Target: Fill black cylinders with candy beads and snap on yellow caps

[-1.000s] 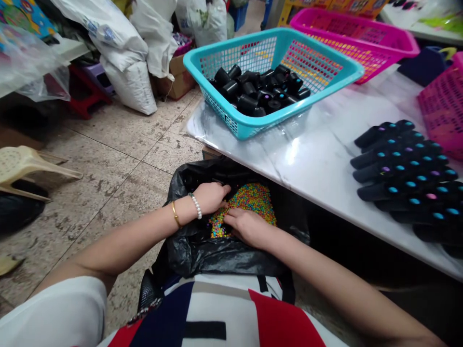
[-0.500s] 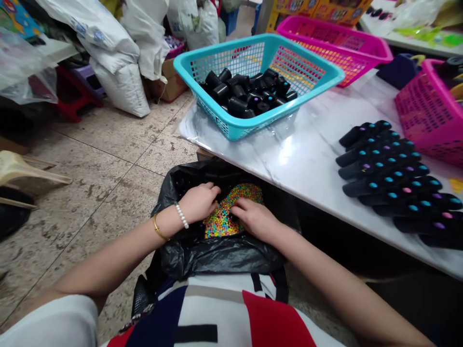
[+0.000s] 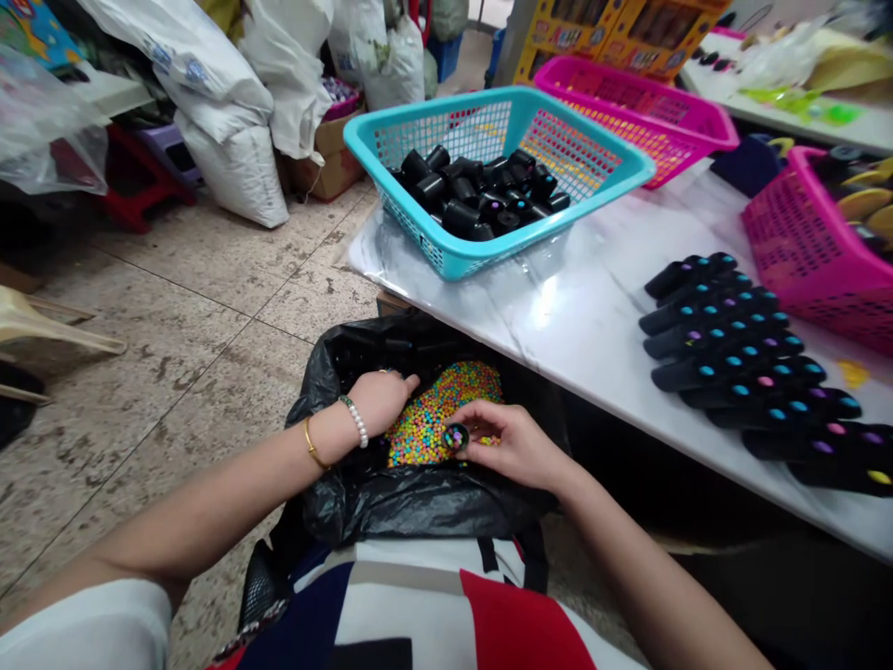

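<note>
My right hand (image 3: 509, 447) pinches a small black cylinder (image 3: 456, 437) with a coloured bead-studded end, just over a pile of tiny multicoloured beads (image 3: 443, 414). The beads lie inside a black plastic bag (image 3: 411, 502) on my lap. My left hand (image 3: 380, 400) rests palm down at the left edge of the pile, its fingertips hidden in shadow against the bag. I cannot tell whether it holds anything. A pearl bracelet and a gold bangle sit on my left wrist.
A teal mesh basket (image 3: 558, 214) of black cylinders (image 3: 453, 191) stands on a white marble table (image 3: 558, 316). Rows of black cylinders with coloured ends (image 3: 726, 349) lie to the right. Magenta mesh baskets (image 3: 802, 233) stand behind them. Full white sacks (image 3: 216, 140) sit on the floor.
My right hand has risen from the beads and moved right, now showing a black cylinder in its fingers. My left hand has shifted slightly toward the pile's left edge.
</note>
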`<state>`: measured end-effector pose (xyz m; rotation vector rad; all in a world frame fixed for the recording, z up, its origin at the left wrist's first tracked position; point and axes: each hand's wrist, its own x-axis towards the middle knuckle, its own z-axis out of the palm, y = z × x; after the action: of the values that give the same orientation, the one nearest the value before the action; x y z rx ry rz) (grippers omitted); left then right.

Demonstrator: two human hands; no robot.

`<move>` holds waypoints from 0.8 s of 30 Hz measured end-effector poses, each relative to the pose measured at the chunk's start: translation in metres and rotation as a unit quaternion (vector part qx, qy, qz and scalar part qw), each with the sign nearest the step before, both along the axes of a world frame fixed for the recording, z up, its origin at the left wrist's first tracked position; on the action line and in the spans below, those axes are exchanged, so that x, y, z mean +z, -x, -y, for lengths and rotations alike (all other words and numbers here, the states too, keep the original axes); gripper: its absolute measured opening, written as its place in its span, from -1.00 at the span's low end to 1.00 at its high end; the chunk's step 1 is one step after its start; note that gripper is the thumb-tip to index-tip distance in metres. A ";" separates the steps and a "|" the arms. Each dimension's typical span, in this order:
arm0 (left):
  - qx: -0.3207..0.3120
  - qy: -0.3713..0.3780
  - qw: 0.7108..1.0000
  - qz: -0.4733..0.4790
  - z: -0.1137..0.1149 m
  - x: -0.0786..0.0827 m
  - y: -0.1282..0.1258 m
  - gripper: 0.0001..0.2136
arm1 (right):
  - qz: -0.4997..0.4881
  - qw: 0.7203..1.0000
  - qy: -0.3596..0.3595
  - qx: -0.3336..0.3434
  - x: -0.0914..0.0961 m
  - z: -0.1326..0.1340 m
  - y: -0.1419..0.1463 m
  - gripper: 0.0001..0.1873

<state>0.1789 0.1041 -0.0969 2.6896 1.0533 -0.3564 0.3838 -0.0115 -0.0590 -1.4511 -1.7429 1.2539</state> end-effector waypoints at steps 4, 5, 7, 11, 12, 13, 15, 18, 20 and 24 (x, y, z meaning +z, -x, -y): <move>0.004 -0.026 0.999 0.024 0.004 0.009 -0.003 -0.74 | 0.018 0.989 -0.122 -0.082 0.039 0.008 0.000 -0.69; 0.009 -0.033 0.999 0.037 0.004 0.011 -0.003 -0.72 | 0.035 0.979 -0.162 -0.122 0.048 0.008 -0.002 -0.70; 0.022 -0.029 0.996 0.079 0.005 0.015 -0.004 -0.68 | 0.095 0.944 -0.231 -0.218 0.060 0.002 -0.007 -0.73; 0.035 0.055 0.982 0.178 0.003 0.020 -0.004 -0.63 | 0.275 0.845 -0.280 -0.363 0.064 -0.030 -0.029 -0.79; 0.033 0.077 0.977 0.196 0.002 0.021 -0.004 -0.62 | 0.309 0.828 -0.274 -0.380 0.063 -0.038 -0.035 -0.79; 0.034 0.096 0.972 0.213 0.001 0.022 -0.003 -0.61 | 0.333 0.816 -0.264 -0.392 0.062 -0.044 -0.039 -0.76; 0.045 0.124 0.960 0.247 0.000 0.024 -0.002 -0.62 | 0.353 0.800 -0.256 -0.412 0.059 -0.048 -0.041 -0.66; 0.088 0.168 0.940 0.285 -0.002 0.028 0.001 -0.64 | 0.335 0.769 -0.301 -0.454 0.053 -0.033 -0.024 -0.54; 0.113 0.216 0.922 0.300 -0.003 0.029 0.001 -0.64 | 0.305 0.784 -0.321 -0.436 0.045 -0.018 -0.005 -0.62; 0.110 0.331 0.879 0.326 -0.004 0.028 -0.001 -0.64 | 0.189 0.948 -0.191 -0.170 0.016 -0.008 0.030 -0.64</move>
<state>0.1796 0.1086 -0.0686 1.8306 0.8064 0.2050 0.3534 -0.0033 -0.0428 -1.7293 -1.7421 0.4478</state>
